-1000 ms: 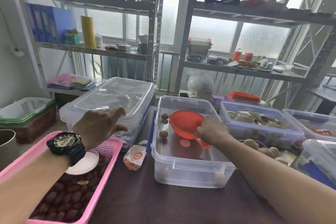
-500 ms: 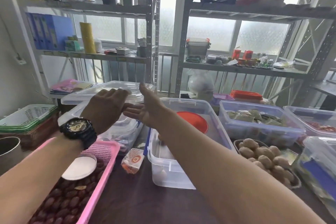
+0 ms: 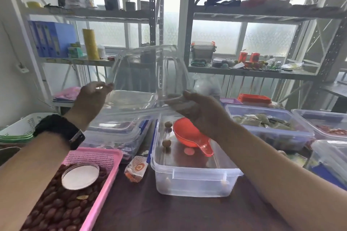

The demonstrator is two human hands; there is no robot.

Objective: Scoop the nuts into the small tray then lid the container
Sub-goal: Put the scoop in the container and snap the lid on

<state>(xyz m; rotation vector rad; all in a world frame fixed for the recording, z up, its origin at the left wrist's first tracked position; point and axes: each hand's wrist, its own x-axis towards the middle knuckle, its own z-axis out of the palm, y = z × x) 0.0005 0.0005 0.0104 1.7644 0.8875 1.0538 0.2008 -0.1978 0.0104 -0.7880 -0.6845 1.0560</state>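
A clear plastic lid hangs tilted in the air above the table, blurred by motion. My left hand grips its left edge and my right hand grips its right edge. Below stands the open clear container, almost bare inside, with a red scoop lying in it and a few round brown nuts along its left side. My right forearm hides the small tray of nuts.
A pink basket of dark red fruit with a white disc on top sits at front left. A lidded clear box stands behind it. More clear boxes line the right side. Metal shelving rises behind. A small wrapped packet lies between basket and container.
My right hand let go of the red scoop and joined the left at the lid on the left box. Both hands have since lifted the lid up and toward the open container.
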